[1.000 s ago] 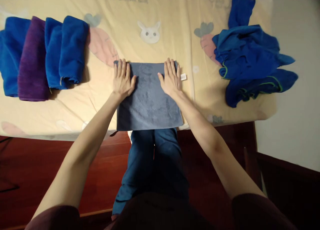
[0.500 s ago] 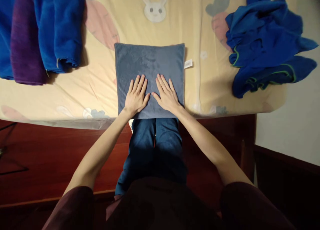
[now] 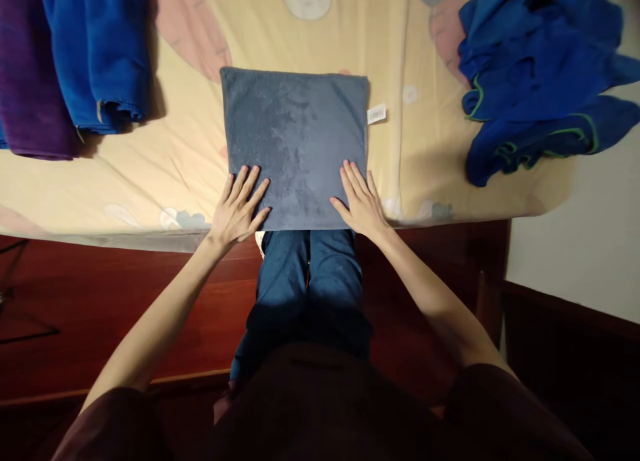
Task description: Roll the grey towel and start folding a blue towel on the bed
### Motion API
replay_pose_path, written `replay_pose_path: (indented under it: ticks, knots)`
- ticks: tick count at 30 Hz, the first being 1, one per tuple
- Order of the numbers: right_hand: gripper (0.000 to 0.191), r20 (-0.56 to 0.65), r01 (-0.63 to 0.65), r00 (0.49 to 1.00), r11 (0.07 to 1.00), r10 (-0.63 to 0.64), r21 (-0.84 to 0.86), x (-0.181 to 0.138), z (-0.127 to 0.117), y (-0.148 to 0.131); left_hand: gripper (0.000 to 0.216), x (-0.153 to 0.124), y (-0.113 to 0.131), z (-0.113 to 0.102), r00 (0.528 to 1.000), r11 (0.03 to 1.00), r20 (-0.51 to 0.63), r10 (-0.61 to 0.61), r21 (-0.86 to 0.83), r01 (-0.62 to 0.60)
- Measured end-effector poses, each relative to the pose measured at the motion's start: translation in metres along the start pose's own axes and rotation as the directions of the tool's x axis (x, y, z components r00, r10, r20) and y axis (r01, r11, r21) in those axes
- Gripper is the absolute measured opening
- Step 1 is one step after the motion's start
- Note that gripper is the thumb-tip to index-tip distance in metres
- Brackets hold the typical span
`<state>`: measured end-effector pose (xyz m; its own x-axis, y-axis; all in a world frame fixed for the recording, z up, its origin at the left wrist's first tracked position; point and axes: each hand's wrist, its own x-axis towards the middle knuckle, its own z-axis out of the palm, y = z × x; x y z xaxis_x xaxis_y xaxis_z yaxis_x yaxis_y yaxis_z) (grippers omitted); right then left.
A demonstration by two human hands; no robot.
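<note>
A grey towel [image 3: 295,141], folded into a square, lies flat on the yellow bed sheet [image 3: 190,134] near the bed's front edge. A white label [image 3: 377,113] sticks out at its right side. My left hand [image 3: 239,207] rests flat with fingers spread on the towel's near left corner. On the near right corner lies my right hand [image 3: 361,203], also flat and open. Neither hand holds anything.
Folded blue towels [image 3: 100,47] and a purple one [image 3: 25,74] lie in a row at the far left. A loose heap of blue cloths [image 3: 535,74] with green edging sits at the right. The bed's dark wooden frame [image 3: 100,294] runs below; my legs are under it.
My hands slid from the towel's far edge down over its middle, then apart to the two near corners. The view has tilted so the bed appears higher in the frame.
</note>
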<state>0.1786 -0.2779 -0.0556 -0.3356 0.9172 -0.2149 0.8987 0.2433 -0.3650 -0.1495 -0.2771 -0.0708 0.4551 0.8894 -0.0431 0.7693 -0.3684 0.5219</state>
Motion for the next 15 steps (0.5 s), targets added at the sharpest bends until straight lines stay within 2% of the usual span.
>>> replay_pose_path:
  ticks: [2,5,8,11,13,15]
  knots:
    - [0.077,-0.031,-0.011,0.999,1.000,0.011,0.003,0.011,-0.007,0.004,0.073,0.013,-0.002,-0.009,1.000,1.000,-0.012,-0.004,-0.024,0.004]
    - [0.074,-0.098,0.015,0.995,0.999,-0.012,0.032,0.060,-0.018,0.004,0.081,0.065,-0.012,-0.022,0.998,0.998,-0.058,-0.025,-0.066,0.021]
    - [0.069,-0.161,0.025,0.987,0.996,-0.011,0.088,0.132,-0.025,0.007,0.086,0.135,-0.042,-0.027,0.991,0.994,-0.111,-0.078,-0.082,0.069]
    - [0.072,-0.167,-0.082,0.981,0.991,0.099,0.105,0.194,-0.029,0.026,0.096,0.194,-0.083,-0.027,0.977,0.988,-0.145,-0.155,-0.028,0.152]
    - [0.072,-0.174,-0.160,0.970,0.984,0.172,0.077,0.220,-0.032,0.043,0.090,0.217,-0.103,-0.026,0.965,0.973,-0.145,-0.217,0.041,0.225]
    - [0.069,-0.198,-0.191,0.960,0.979,0.200,0.067,0.232,-0.036,0.056,0.082,0.227,-0.111,-0.028,0.958,0.954,-0.122,-0.261,0.120,0.275]
